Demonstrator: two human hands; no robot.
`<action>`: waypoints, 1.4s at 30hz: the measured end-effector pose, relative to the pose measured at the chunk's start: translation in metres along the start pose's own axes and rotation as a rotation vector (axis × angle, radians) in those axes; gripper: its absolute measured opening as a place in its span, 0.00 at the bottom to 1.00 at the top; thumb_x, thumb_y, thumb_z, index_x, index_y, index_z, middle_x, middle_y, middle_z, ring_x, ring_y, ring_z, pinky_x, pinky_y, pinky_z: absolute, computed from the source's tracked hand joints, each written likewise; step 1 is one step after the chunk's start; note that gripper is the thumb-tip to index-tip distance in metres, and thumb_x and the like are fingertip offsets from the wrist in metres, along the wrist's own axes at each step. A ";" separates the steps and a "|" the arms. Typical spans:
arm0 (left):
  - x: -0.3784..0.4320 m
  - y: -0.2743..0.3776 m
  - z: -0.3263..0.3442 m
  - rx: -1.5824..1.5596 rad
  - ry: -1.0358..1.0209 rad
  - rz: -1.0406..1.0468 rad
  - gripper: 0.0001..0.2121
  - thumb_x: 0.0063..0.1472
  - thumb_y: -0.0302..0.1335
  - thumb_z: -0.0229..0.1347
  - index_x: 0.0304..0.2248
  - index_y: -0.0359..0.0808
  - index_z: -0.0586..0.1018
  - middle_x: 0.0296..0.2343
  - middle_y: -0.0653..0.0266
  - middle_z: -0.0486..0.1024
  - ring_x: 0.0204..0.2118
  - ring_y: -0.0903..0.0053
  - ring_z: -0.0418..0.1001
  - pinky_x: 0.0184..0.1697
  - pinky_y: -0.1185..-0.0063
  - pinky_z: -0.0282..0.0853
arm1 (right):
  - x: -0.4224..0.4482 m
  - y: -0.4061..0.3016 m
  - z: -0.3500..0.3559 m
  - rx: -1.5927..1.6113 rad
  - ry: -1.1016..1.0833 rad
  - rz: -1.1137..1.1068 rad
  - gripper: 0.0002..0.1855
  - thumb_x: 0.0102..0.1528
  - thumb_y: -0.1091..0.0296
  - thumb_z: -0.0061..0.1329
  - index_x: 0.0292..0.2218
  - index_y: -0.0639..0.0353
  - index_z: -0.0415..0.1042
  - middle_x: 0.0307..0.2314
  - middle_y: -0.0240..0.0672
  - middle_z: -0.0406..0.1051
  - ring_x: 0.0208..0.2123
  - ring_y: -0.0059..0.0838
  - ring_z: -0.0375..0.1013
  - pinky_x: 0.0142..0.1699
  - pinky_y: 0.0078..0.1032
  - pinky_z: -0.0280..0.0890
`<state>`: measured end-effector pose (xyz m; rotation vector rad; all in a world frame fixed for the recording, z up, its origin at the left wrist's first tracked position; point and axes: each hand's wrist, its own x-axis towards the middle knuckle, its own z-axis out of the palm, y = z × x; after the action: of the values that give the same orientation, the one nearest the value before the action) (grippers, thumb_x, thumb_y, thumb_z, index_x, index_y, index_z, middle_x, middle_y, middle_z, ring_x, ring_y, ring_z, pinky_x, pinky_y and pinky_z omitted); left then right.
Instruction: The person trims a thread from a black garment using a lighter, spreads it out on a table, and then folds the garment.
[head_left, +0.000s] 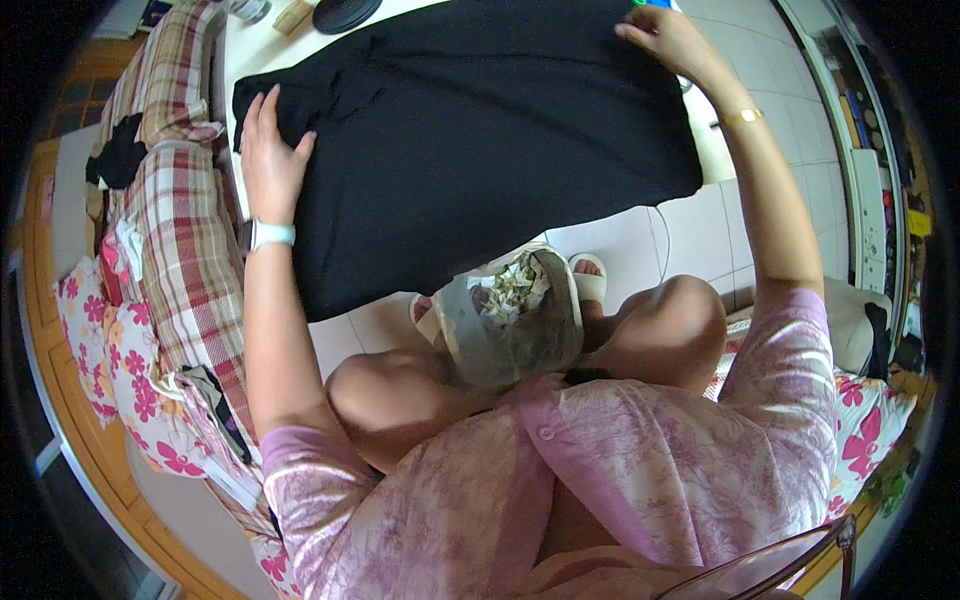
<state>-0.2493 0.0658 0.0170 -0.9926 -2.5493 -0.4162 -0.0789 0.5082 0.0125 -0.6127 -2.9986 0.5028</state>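
A black cloth (480, 142) lies spread over a white table (241, 45) and hangs past its near edge. On the cloth's left edge my left hand (274, 157) rests with its fingers apart, a watch with a pale strap on the wrist. At the top right, my right hand (664, 37) is bent over the cloth's far corner, thumb and fingers close together; whether cloth is pinched between them cannot be made out. A small blue and green object (651, 3) shows just behind that hand.
A lined waste bin (517, 337) with scraps stands between my knees. At the table's far left are a round black lid-like object (345, 13), a small wooden block (292, 16) and a clear container (249, 9). A plaid-covered sofa (184, 217) runs along the left.
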 end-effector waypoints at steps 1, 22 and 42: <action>0.007 0.002 0.003 -0.021 -0.015 -0.032 0.32 0.43 0.25 0.61 0.50 0.39 0.64 0.50 0.50 0.61 0.51 0.57 0.61 0.54 0.70 0.57 | -0.010 0.005 0.002 0.019 0.043 -0.037 0.22 0.49 0.59 0.52 0.44 0.58 0.68 0.36 0.43 0.71 0.35 0.36 0.72 0.42 0.29 0.66; 0.050 -0.016 0.031 -0.252 0.064 -0.228 0.09 0.57 0.30 0.48 0.29 0.33 0.75 0.18 0.59 0.73 0.21 0.70 0.73 0.28 0.72 0.69 | 0.007 0.040 -0.016 0.131 0.434 -0.141 0.13 0.56 0.61 0.45 0.38 0.58 0.72 0.21 0.33 0.73 0.20 0.19 0.70 0.26 0.20 0.64; 0.140 -0.039 0.050 -1.359 0.191 -0.994 0.15 0.60 0.19 0.39 0.47 0.25 0.57 0.39 0.50 0.64 0.40 0.64 0.68 0.46 0.65 0.68 | 0.136 0.000 -0.019 0.561 0.453 0.214 0.12 0.49 0.69 0.48 0.35 0.67 0.72 0.21 0.40 0.72 0.20 0.27 0.71 0.23 0.23 0.66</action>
<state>-0.3833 0.1393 0.0295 0.2152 -2.1479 -2.4907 -0.2027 0.5666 0.0272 -0.8487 -2.2363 1.0079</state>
